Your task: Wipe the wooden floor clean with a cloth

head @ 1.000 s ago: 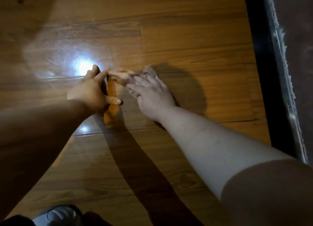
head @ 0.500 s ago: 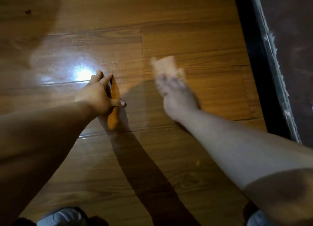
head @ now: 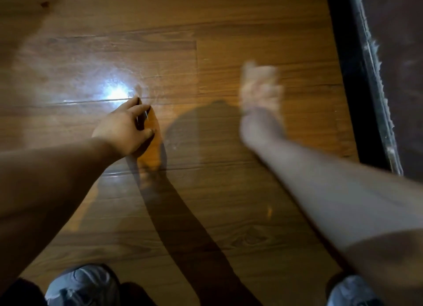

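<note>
Head view puts your right hand [head: 261, 97] as a motion-blurred smear over the wooden floor [head: 229, 42], right of centre. A pale patch at its far end reads as the cloth [head: 257, 71], but the blur merges the two. You cannot tell whether your fingers are curled round the cloth or laid flat on it.

Your left hand [head: 127, 128] is sharp. Its fingers are stretched out and spread, tips down on the boards and thumb out to the side, holding nothing. It sits well apart from the right hand, with bare boards and a rounded shadow between them.

Just beyond the left fingertips a bright glare spot [head: 116, 92] shines on the floor. Near the right hand's outer side a dark strip [head: 343, 76] runs along the floor's edge, with a pale frayed border [head: 375, 65] past it. Your knees [head: 82, 285] in grey-blue fabric show at the bottom edge.
</note>
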Demonstrator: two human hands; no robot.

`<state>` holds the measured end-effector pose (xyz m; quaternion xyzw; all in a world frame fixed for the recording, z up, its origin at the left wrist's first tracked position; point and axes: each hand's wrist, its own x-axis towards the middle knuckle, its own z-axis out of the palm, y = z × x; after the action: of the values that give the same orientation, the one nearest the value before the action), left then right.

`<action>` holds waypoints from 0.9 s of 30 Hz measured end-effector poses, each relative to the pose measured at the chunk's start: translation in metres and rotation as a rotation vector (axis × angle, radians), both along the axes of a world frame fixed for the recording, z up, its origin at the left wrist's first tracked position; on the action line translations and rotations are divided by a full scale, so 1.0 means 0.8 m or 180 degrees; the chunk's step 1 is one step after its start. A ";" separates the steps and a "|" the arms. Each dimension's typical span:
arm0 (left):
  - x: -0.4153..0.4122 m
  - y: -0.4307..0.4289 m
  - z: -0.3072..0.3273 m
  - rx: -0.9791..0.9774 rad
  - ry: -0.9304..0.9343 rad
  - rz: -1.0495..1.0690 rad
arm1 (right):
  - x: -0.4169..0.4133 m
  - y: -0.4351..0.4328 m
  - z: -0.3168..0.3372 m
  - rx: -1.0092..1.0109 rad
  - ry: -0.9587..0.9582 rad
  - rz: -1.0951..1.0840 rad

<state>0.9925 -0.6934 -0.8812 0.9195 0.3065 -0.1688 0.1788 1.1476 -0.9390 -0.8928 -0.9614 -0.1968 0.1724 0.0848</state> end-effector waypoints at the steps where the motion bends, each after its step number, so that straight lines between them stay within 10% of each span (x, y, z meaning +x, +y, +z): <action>1: -0.005 0.000 0.000 0.0081 -0.0061 0.0034 | -0.044 0.020 -0.004 0.0200 -0.0089 0.0610; 6: -0.039 0.002 0.003 0.0343 0.0003 0.0231 | -0.174 0.030 0.005 0.0549 0.0719 0.2961; 17: -0.080 -0.034 0.017 -0.0040 0.0560 0.0280 | -0.012 -0.122 0.001 -0.0416 0.0036 -0.1391; 24: -0.095 -0.065 0.011 -0.0072 0.0602 0.0129 | -0.210 -0.066 0.011 0.0371 0.0737 0.1660; 27: -0.101 -0.063 0.013 -0.0002 0.0582 0.0082 | -0.145 -0.114 0.011 0.0524 0.0373 0.1483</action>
<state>0.9120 -0.7435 -0.8708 0.8962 0.3333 -0.2499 0.1525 1.0319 -1.0305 -0.8838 -0.8683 -0.4212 0.2262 0.1320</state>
